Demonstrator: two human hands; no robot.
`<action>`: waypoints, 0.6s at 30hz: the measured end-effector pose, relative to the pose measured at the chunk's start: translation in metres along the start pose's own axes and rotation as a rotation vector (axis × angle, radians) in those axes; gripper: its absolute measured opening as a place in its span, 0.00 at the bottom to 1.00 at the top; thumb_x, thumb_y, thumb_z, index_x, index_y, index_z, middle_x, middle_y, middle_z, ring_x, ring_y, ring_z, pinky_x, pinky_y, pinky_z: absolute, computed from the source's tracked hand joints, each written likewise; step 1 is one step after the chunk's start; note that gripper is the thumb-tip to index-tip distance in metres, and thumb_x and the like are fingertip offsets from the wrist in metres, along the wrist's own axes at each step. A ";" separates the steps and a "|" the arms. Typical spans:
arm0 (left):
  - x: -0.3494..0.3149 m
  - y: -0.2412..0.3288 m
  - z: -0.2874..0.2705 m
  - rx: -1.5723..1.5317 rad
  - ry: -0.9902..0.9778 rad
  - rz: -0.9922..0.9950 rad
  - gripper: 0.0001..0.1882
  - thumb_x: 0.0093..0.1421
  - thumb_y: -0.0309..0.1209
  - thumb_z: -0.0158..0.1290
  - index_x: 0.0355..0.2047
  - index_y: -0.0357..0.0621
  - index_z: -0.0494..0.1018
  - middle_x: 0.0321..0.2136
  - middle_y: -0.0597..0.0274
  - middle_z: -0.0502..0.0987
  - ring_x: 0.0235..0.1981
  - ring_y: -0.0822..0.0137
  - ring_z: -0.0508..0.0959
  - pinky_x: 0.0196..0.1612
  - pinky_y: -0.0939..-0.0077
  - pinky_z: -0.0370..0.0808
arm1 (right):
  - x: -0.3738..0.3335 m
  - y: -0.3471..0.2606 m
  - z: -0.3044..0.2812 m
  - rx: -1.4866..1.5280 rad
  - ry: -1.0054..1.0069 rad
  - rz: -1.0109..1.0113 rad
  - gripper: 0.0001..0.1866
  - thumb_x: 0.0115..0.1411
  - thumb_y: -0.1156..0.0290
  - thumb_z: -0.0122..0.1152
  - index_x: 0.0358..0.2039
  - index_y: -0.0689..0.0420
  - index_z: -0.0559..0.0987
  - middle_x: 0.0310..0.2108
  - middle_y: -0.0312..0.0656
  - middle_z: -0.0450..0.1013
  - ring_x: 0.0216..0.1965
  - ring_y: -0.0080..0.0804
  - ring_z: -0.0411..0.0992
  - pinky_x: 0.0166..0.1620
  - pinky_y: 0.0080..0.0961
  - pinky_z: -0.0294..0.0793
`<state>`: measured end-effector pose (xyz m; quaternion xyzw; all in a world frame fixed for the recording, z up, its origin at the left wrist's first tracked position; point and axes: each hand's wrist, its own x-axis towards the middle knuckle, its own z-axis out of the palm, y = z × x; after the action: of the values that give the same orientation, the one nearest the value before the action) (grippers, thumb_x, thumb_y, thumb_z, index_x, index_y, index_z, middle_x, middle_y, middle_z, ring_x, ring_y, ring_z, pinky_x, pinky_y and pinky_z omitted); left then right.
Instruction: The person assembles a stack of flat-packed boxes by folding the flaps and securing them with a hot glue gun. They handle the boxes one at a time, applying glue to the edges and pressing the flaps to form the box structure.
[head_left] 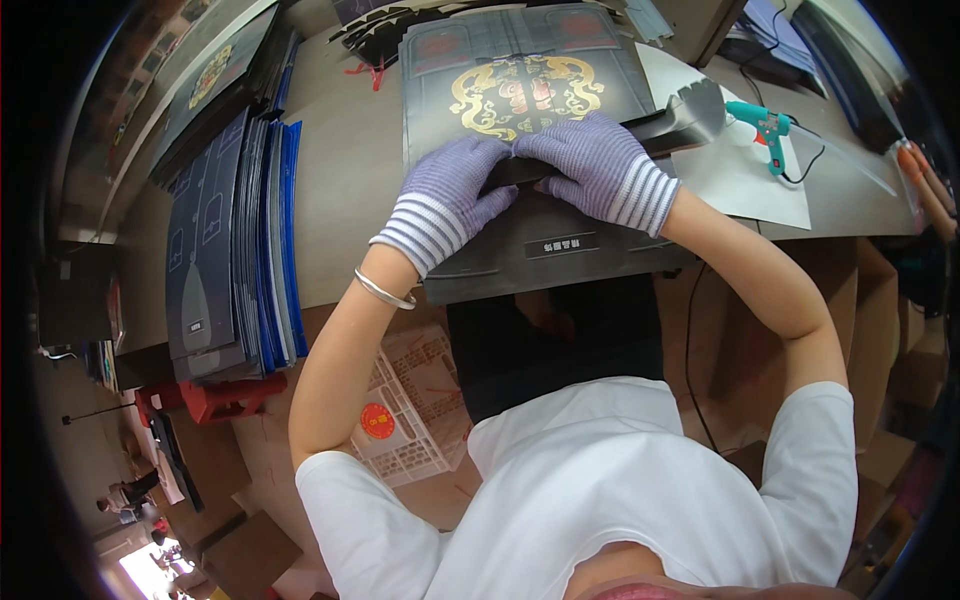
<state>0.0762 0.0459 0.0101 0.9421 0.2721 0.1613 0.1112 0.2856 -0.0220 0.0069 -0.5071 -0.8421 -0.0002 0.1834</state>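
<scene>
Dark printed sheet (490, 258), one o'clock from view centre.
The gloved left hand (447, 192), near twelve, and right hand (600, 168), near one, pinch its raised edge; a teal glue gun (772, 130) lies at two.

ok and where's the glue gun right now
In the head view, the glue gun is at the upper right, by the right edge of the white sheet on the table, to the right of the right hand.
</scene>
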 end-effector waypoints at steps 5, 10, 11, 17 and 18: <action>-0.016 0.007 -0.018 0.285 0.222 0.101 0.24 0.46 0.34 0.66 0.42 0.40 0.73 0.37 0.53 0.75 0.45 0.53 0.73 0.51 0.60 0.68 | 0.000 0.001 0.000 0.048 -0.076 0.110 0.21 0.54 0.65 0.65 0.49 0.51 0.76 0.38 0.43 0.77 0.42 0.44 0.75 0.51 0.38 0.72; -0.024 -0.006 -0.008 0.230 0.117 0.098 0.20 0.46 0.34 0.66 0.38 0.39 0.74 0.37 0.53 0.75 0.42 0.53 0.73 0.46 0.60 0.69 | 0.003 -0.001 0.006 0.027 -0.074 0.083 0.19 0.55 0.64 0.64 0.48 0.49 0.76 0.37 0.43 0.76 0.40 0.46 0.75 0.46 0.40 0.74; -0.024 -0.008 -0.009 0.187 0.078 0.075 0.20 0.46 0.34 0.66 0.38 0.39 0.74 0.36 0.53 0.75 0.41 0.52 0.73 0.46 0.60 0.70 | 0.002 0.000 0.007 0.033 -0.059 0.065 0.19 0.55 0.63 0.64 0.48 0.49 0.76 0.36 0.43 0.76 0.40 0.46 0.75 0.46 0.41 0.74; -0.026 -0.003 -0.018 0.188 0.297 0.091 0.21 0.45 0.36 0.67 0.38 0.40 0.74 0.34 0.55 0.76 0.40 0.53 0.74 0.47 0.63 0.69 | 0.001 -0.001 -0.002 0.042 -0.108 0.075 0.19 0.55 0.63 0.65 0.49 0.49 0.76 0.38 0.44 0.76 0.41 0.46 0.75 0.48 0.40 0.74; -0.028 -0.002 -0.019 0.212 0.389 0.094 0.22 0.45 0.36 0.68 0.38 0.40 0.74 0.33 0.55 0.76 0.40 0.53 0.74 0.47 0.63 0.69 | -0.001 -0.002 -0.001 0.051 -0.125 0.093 0.20 0.55 0.63 0.64 0.49 0.49 0.75 0.38 0.44 0.76 0.41 0.46 0.75 0.48 0.40 0.74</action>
<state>0.0456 0.0343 0.0207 0.9114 0.2597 0.3152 -0.0508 0.2848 -0.0236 0.0082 -0.5400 -0.8271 0.0614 0.1431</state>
